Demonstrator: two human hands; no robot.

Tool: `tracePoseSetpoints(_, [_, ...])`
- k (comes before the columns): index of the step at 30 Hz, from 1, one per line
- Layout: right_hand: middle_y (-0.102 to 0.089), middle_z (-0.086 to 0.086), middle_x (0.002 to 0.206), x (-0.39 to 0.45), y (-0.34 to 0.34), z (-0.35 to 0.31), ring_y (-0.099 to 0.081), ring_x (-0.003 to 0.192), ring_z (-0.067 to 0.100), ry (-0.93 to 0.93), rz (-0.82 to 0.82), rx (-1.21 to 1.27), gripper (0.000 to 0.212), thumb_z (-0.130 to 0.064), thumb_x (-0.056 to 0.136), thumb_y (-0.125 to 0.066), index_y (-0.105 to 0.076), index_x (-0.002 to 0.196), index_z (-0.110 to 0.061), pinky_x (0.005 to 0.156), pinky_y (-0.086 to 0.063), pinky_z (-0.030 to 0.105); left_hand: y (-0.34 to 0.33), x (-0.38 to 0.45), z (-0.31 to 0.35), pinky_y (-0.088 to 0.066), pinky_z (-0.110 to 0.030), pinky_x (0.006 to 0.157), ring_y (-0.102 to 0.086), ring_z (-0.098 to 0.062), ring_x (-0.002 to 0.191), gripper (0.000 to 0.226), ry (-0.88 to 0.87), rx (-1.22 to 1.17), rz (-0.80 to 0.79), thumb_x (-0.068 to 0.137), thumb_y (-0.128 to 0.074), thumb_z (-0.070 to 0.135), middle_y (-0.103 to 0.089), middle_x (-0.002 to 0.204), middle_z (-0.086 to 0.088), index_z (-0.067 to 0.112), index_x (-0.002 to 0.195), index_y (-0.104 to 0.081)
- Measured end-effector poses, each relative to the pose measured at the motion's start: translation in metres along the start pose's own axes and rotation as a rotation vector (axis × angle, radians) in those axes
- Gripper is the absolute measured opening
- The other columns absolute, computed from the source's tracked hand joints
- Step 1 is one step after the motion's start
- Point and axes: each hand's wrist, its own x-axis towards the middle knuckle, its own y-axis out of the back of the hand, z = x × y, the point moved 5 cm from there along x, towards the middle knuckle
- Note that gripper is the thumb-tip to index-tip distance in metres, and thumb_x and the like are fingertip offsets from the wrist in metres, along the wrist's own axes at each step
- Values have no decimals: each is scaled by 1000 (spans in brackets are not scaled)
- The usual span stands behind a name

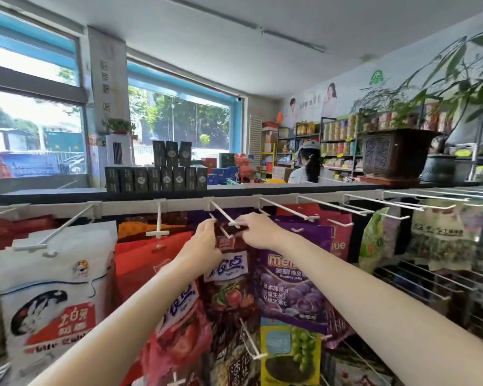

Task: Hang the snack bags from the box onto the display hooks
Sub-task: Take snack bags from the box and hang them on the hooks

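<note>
White plastic-coated wire display hook (226,214), fixed to the white top rail (129,208), projects toward the camera; both hands are raised to its tip. The left hand (207,237) pinches the top left corner of a dark red foil snack bag with a strawberry picture (229,277). The right hand (258,229) has its fingers curled at the bag's top right edge, touching the hook's end crosspiece; whether it grips bag, hook or both cannot be told. The bag's header sits just below and against the hook tip. Its hang hole is hidden by the fingers, so threading cannot be confirmed; judged as mid-insertion.

Risks noted:
- The hole may miss the wire. If either hand lets go early, the bag would drop onto the lower hooks and stock.
- The crosspiece is wider than the wire. Forcing the header over it could tear the hole.
- A second red strawberry bag (179,316) hangs close at lower left, touching the left forearm, which could knock it loose.
- The purple grape gummy bag (293,280) hangs just beside on the right and may snag on the neighbouring hook.

No box is in view.
</note>
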Motion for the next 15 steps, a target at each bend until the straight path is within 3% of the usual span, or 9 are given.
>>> tracePoseSetpoints(2, [-54, 15, 131, 1, -10, 2, -50, 122, 30, 5, -12, 27, 49, 5, 83, -43, -50, 130, -4, 99, -41, 32, -4, -7, 4, -35, -35, 100, -37, -33, 131, 64, -21, 20, 45, 89, -43, 4, -5, 155, -11, 10, 146, -13])
tracePoseSetpoints(3, [-50, 14, 135, 0, -13, 2, -47, 125, 29, 20, 18, 55, 51, 7, 82, -43, -47, 132, -4, 103, -39, 32, -2, -13, 6, -37, -35, 97, -40, -34, 129, 62, -41, 23, 123, 89, -43, 3, -6, 154, -11, 10, 144, -17])
tracePoseSetpoints(6, [-50, 14, 130, -12, -12, 5, -53, 117, 30, 74, 187, 178, 47, 11, 80, -44, -52, 125, -2, 101, -44, 40, 1, -31, 14, -40, -35, 94, -44, -32, 119, 46, -213, -14, 429, 81, -44, -2, -32, 138, -14, 5, 126, -42])
tracePoseSetpoints(9, [-66, 13, 100, -37, -4, 9, -65, 88, 28, 96, 261, 239, 34, 11, 80, -43, -65, 102, -2, 82, -54, 44, -12, -47, 28, -38, -35, 91, -43, -26, 106, 36, -417, 11, 559, 74, -35, 10, -48, 116, -13, 6, 106, -51])
tracePoseSetpoints(12, [-70, 10, 84, -63, -6, 22, -63, 74, 21, 130, 184, 115, 33, 7, 79, -40, -70, 89, -4, 77, -54, 38, -23, -61, 43, -32, -36, 90, -39, -25, 106, 32, -459, 15, 637, 73, -38, 12, -53, 113, -14, 8, 100, -54])
tracePoseSetpoints(15, [-70, 11, 93, -88, -25, 43, -62, 89, 27, 191, 30, -167, 29, -2, 86, -43, -70, 94, -7, 72, -43, 28, -45, -81, 61, -30, -37, 86, -42, -25, 100, 27, -578, 82, 678, 74, -42, 9, -57, 110, -12, 8, 96, -56])
